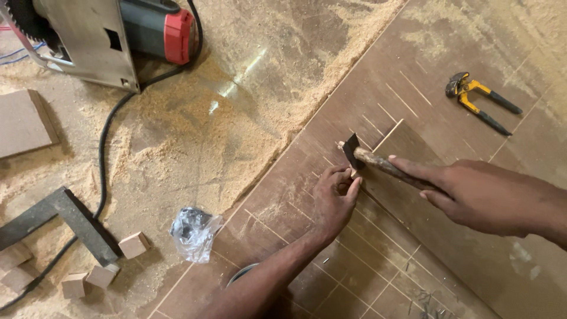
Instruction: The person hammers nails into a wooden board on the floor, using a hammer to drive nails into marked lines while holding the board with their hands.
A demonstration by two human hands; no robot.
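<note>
My right hand (478, 195) grips the wooden handle of a hammer (369, 158), index finger stretched along it. Its dark metal head (351, 150) hovers just above my left hand. My left hand (332, 201) rests on a brown plywood board (378, 106), fingers pinched together right under the hammer head, as if on a small nail that I cannot make out. The board is scored with thin pale lines, and a smaller brown panel (472, 260) lies on top of it under my right arm.
A circular saw (112, 35) with a red cap and black cable (103, 159) lies at top left on sawdust. Yellow-handled pincers (478, 101) lie on the board at upper right. A clear plastic bag (192, 231), small wood blocks (134, 245) and a dark L-shaped piece (65, 218) sit lower left.
</note>
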